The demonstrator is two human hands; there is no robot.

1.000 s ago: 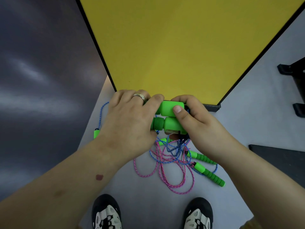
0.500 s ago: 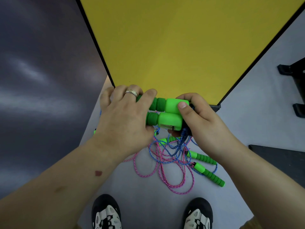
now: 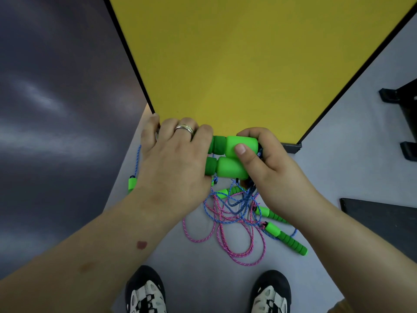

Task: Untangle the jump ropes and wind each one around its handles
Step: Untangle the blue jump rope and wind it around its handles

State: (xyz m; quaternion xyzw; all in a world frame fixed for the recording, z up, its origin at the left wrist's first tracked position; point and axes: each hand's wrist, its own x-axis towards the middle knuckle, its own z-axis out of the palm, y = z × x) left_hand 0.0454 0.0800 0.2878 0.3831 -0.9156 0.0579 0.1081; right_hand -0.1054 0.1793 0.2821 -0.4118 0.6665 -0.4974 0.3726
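Jump ropes (image 3: 234, 220) on grey floor (image 3: 203, 256), yellow panel (image 3: 248, 64) behind

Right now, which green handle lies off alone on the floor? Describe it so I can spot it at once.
Start at the yellow panel and drop to its lower left corner, then below the left hand. The lone handle lies there on the grey floor, with a blue rope running up from it. The other handles lie held or among tangled ropes.

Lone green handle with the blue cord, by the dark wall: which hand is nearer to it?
Left. The left hand grips the paired handles just beside the lone handle; the right hand holds their far end, across the pair.
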